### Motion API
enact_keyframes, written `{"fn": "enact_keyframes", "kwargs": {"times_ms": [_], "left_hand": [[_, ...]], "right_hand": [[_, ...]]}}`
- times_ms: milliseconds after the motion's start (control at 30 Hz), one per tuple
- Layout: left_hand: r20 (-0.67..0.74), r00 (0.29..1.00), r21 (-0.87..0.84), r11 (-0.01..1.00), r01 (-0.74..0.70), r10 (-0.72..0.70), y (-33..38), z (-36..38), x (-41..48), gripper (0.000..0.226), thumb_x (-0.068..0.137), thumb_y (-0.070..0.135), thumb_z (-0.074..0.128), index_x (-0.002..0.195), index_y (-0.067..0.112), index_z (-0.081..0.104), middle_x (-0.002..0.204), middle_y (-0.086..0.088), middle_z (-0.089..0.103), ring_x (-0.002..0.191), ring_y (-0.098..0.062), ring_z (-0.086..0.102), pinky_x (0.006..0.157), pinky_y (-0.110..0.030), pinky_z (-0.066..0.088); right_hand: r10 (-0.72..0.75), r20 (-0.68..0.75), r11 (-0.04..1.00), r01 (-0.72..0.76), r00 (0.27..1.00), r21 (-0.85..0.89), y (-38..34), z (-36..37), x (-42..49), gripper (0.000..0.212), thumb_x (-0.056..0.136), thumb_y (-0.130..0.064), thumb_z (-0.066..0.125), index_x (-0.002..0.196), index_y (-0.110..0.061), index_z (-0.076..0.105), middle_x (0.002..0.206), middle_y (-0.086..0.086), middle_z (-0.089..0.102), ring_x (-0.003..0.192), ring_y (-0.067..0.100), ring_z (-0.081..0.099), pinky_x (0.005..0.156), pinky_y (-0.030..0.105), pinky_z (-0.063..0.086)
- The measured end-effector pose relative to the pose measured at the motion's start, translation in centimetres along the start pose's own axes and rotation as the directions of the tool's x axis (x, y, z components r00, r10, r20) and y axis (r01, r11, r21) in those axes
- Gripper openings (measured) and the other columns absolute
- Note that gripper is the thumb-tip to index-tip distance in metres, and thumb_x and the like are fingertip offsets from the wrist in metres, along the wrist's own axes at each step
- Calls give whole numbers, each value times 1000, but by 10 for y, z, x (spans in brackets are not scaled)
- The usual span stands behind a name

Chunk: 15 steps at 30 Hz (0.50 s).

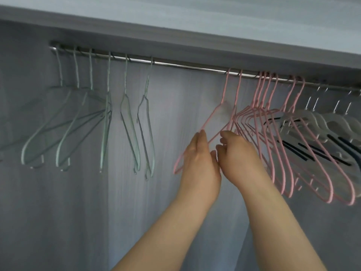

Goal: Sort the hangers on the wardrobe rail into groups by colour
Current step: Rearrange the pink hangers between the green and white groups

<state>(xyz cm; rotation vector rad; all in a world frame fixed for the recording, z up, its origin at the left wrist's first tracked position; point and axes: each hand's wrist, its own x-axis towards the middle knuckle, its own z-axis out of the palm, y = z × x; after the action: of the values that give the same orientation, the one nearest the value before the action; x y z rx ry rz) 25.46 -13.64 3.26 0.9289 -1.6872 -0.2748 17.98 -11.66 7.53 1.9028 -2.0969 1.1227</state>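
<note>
Rail (185, 65), green hangers (125, 114), pink hangers (273, 124), white hangers (332, 122)

We observe six mint-green wire hangers (125, 106) spaced along the rail's (185, 65) left part, pink wire hangers (273, 122) bunched right of centre, and white plastic hangers (332, 122) at the far right.

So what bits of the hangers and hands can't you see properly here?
- White hangers, head view: cut off by the right edge, so their number is unclear.
- Left hand: only its back shows; its grip on the pink hanger is hidden.
- Right hand: its fingertips are blurred among the pink hangers.
</note>
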Motion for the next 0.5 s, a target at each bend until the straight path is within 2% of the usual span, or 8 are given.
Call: {"fn": "enact_keyframes", "kwargs": {"times_ms": [67,133,200,300,367,433,467,500], "left_hand": [[-138,987,102,993,-66,80,-9,2,-3,45,90,11,42,133,3,37,137,-19,44,126,-31,37,103,-23,23],[-191,979,134,990,-50,75,-17,1,-3,46,88,9,47,133,4,38,137,-19,43,127,-30,34,107,-28,23],[-176,984,191,982,-6,40,-27,-1,0,52,89,10,49,138,6,30,143,-20,34,133,-33,27,111,-40,23],[-118,987,308,941,141,-109,-35,-4,8,58,93,24,42,143,12,15,149,-14,25,137,-28,19,111,-38,13],[-64,979,275,939,205,-195,-38,-8,10,51,94,24,39,141,17,21,140,-8,42,129,-22,33,109,-34,22],[-8,976,28,975,220,-220,-40,-11,5,31,92,14,42,123,20,46,105,2,64,100,-3,58,90,-19,44],[20,974,-77,971,226,-225,-39,-13,0,23,90,9,46,107,20,56,87,8,66,80,7,60,72,-7,45],[31,970,-158,957,245,-243,-37,-14,-4,19,87,5,48,92,19,60,75,11,65,68,7,59,59,-4,43]], "right_hand": [[-23,3,999,23,1000,30,3,0,-4,33,94,-8,38,124,-7,49,122,13,61,111,29,58,86,28,44],[-39,4,995,38,999,90,4,2,-9,38,95,-10,38,132,-10,45,128,10,58,114,25,57,86,24,43],[-56,19,982,52,998,180,3,6,-11,43,95,-10,38,138,-12,39,136,9,52,123,22,51,97,23,38],[-53,88,935,19,995,355,-6,14,-14,47,95,-11,37,141,-14,33,140,10,48,124,25,51,105,30,39],[-62,148,909,-6,987,417,-13,19,-18,51,96,-13,36,145,-14,23,148,8,36,134,20,39,112,26,29],[-74,186,907,-12,980,421,-18,25,-22,56,97,-15,35,147,-13,12,154,5,23,141,13,25,109,15,17],[-77,194,911,-10,978,412,-20,28,-25,57,97,-15,34,148,-12,7,156,5,17,143,12,19,109,13,13],[-78,190,920,-3,979,392,-21,30,-27,59,98,-16,33,148,-11,4,157,5,12,144,11,14,108,11,10]]}}
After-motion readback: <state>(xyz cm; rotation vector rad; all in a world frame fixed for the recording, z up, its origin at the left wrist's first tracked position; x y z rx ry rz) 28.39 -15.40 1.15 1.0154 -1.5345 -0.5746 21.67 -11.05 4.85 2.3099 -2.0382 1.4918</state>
